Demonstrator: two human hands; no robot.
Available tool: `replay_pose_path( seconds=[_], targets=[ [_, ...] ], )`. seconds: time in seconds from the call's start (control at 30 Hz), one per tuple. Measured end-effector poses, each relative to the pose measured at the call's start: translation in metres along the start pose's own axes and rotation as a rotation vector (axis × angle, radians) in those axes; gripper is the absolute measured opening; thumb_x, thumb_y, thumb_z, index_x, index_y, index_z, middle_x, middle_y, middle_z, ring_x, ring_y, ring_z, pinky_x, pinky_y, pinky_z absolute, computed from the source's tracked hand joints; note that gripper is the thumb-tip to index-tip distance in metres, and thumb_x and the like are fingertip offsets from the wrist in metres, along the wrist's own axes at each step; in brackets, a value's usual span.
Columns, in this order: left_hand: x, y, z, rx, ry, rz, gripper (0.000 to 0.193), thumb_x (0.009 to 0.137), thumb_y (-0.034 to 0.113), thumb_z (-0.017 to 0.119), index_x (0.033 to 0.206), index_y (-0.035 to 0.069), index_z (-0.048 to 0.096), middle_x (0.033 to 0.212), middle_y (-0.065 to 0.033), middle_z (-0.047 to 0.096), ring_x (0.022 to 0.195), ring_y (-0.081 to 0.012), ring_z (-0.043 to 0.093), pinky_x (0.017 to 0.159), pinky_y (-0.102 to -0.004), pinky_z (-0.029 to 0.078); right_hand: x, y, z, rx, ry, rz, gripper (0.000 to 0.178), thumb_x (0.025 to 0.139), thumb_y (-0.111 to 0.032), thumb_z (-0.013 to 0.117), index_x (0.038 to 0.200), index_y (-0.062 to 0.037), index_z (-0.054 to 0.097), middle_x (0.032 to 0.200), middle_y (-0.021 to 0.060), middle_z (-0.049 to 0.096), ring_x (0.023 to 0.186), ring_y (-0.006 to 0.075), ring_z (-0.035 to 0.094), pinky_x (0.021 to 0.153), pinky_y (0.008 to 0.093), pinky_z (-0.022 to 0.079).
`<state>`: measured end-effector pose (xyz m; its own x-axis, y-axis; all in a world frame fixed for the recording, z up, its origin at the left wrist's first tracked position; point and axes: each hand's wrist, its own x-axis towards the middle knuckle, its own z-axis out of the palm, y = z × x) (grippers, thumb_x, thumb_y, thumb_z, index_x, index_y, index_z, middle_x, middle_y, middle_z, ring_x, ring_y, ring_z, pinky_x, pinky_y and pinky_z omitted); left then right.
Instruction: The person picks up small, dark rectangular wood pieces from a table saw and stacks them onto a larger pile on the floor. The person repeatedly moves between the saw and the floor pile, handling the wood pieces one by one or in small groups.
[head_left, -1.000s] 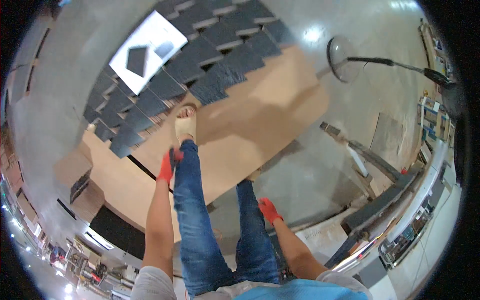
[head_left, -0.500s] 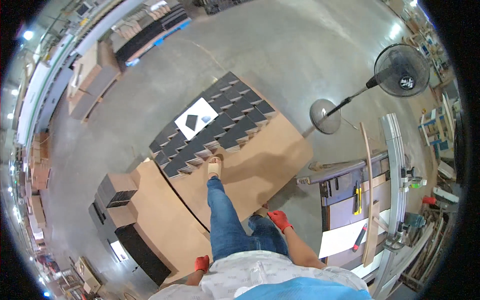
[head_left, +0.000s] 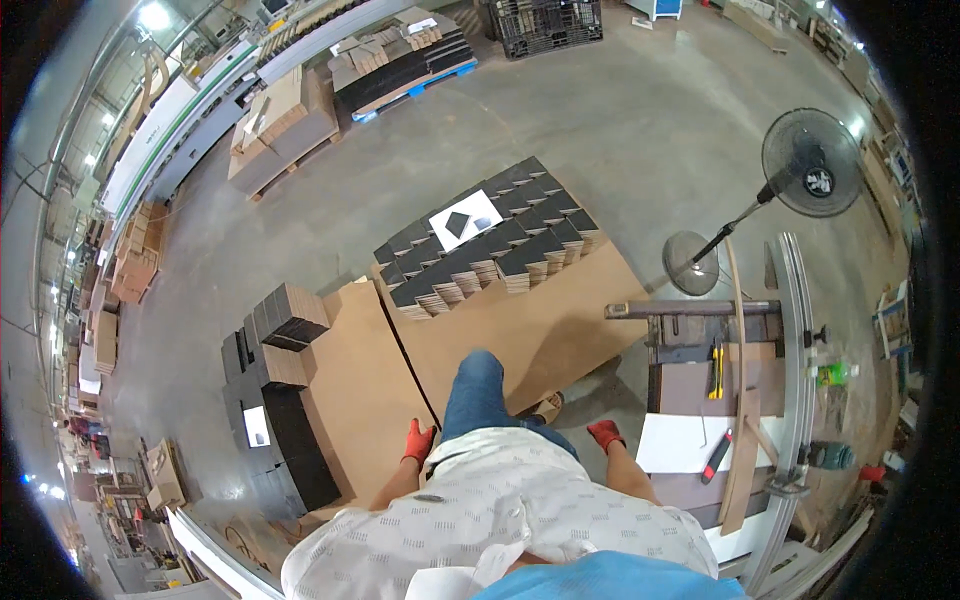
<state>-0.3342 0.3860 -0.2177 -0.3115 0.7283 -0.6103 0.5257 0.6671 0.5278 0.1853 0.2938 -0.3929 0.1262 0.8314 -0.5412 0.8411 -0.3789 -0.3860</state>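
Observation:
My left hand (head_left: 417,442), in a red glove, hangs at my side above a low stack of brown cardboard sheets (head_left: 355,385). My right hand (head_left: 605,434), also red-gloved, hangs by my right hip near the floor gap beside a workbench (head_left: 700,375). Neither hand holds anything; the fingers look loosely curled. My jeans-clad knee (head_left: 475,385) and one sandalled foot (head_left: 548,406) are over a second brown sheet stack (head_left: 530,325). Rows of dark folded cartons (head_left: 490,250) lie on its far end, with a white sheet (head_left: 464,220) on top.
A pedestal fan (head_left: 808,165) stands at right on a round base (head_left: 690,263). The workbench holds a yellow cutter (head_left: 716,367), a red-handled tool (head_left: 718,457) and a long wooden strip (head_left: 742,400). Black carton stacks (head_left: 270,400) sit at left; pallets of cardboard (head_left: 285,125) farther back.
The view has risen and pulled back from the sheets. My left hand dropped from my raised thigh to my side; my leg came down onto the brown stack.

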Motion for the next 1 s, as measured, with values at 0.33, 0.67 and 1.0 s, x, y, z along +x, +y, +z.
replay_pose_path(
  seconds=[0.33,0.67,1.0],
  targets=[
    [0.129,0.004,-0.001,0.982,-0.458,1.244,0.028,0.081,0.012,0.062,0.107,0.005,0.056,0.089,-0.0239,0.06,0.084,-0.0428,0.06,0.065,-0.0502,0.049,-0.129,-0.058,0.003,0.818,0.714,0.264,0.034,0.083,-0.036,0.068,0.091,-0.0029,0.072,0.097,0.0211,0.07,0.09,0.0299,0.067,0.081,0.0409,0.052],
    [0.092,0.041,0.041,0.46,-1.011,0.608,0.031,0.087,0.039,0.066,0.086,0.012,0.05,0.08,-0.0032,0.054,0.061,-0.0209,0.053,0.053,-0.0348,0.04,-0.388,-0.206,0.094,1.061,0.768,0.655,0.023,0.084,-0.029,0.06,0.093,-0.0094,0.069,0.083,0.0129,0.07,0.075,0.0273,0.065,0.069,0.0419,0.049],
    [-0.009,0.027,0.136,0.926,-1.319,0.315,0.03,0.089,0.04,0.064,0.088,0.012,0.053,0.084,-0.0032,0.055,0.062,-0.0179,0.052,0.054,-0.0333,0.04,-0.529,-0.303,0.204,1.007,1.384,1.324,0.027,0.082,-0.033,0.064,0.095,-0.0104,0.069,0.095,0.0135,0.071,0.089,0.0338,0.067,0.076,0.0428,0.052]
  ],
)
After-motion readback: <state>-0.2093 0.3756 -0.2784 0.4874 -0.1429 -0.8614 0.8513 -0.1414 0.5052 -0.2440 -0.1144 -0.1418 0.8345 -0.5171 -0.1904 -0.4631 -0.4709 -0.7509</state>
